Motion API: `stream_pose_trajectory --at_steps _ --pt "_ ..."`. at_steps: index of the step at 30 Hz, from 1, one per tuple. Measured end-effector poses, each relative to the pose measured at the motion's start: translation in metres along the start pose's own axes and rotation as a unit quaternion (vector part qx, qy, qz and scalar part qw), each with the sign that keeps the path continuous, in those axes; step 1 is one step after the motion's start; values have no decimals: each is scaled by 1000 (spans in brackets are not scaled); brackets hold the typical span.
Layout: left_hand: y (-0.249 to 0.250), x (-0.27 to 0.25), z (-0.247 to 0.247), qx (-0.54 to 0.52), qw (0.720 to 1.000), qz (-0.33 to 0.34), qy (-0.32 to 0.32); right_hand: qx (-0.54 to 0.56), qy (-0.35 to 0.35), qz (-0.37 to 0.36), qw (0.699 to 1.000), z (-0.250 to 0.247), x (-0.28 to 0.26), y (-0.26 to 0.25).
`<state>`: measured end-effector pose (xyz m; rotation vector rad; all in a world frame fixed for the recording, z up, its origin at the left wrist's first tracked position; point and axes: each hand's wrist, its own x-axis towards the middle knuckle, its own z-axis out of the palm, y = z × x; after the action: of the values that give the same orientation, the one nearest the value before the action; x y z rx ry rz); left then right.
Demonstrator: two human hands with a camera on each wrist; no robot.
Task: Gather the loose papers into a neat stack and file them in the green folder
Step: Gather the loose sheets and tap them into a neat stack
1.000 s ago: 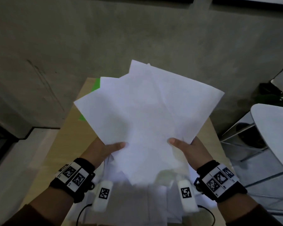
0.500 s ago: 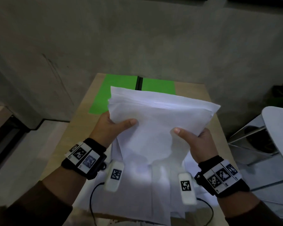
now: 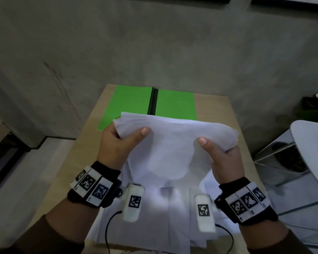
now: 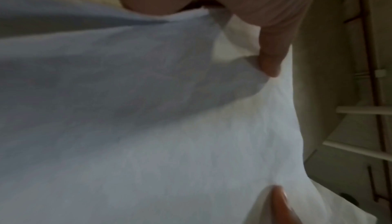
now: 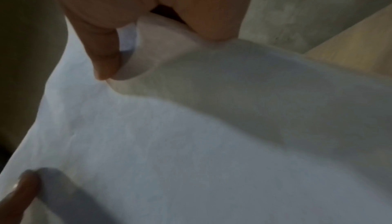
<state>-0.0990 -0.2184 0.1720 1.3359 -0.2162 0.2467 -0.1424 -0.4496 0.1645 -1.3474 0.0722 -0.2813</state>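
Papers (image 3: pixel 174 143): bundle held up over the counter (image 3: pixel 218 107) w/ both hands, sagging in the middle, far edge fanned and uneven, so not a neat stack yet. Left hand (image 3: pixel 116 143) grips the bundle's left side, thumb on top, fingers curled under; left wrist view shows a finger pressing into a fold of the sheets. Right hand (image 3: pixel 222 158) grips the right side the same way, thumb on top; right wrist view shows a curled-over sheet edge pinched between finger and thumb. More loose sheets (image 3: pixel 154 226) lie flat on the counter near the person, below the wrists. Green folder (image 3: pixel 147 105) lies open flat at the far end of the counter, dark spine in the middle, partly hidden behind the raised bundle.

Risks, as I judge them:
- Sag + side-only grip: middle sheets could slide out and drop back onto the counter.
- Curled edge under the right thumb may crease or fold if squeezed while squaring up.
- Filing now leaves the near sheets behind; they need adding first.
- Squaring on top of those loose sheets could scatter them or push them off the near edge.
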Motion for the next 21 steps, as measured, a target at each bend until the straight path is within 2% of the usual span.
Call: stream_pose_trajectory --at_steps 2,6,8,12,16,21 --pt "-11 -3 -6 -13 1000 -14 6 13 15 6 1000 0 -3 7" --pt "-60 -26 -13 57 989 -130 29 44 51 61 996 -1 -7 27" --pt "-78 -35 -16 83 982 -164 43 -29 45 92 994 -1 -10 36" --pt "-79 -35 -13 88 979 -169 68 -117 68 133 982 -6 -14 46" --pt "-71 -36 -18 56 989 -131 48 -100 63 98 988 -4 -13 40" --pt "-90 -41 -32 128 971 -201 -9 -173 3 142 975 -3 -16 68"
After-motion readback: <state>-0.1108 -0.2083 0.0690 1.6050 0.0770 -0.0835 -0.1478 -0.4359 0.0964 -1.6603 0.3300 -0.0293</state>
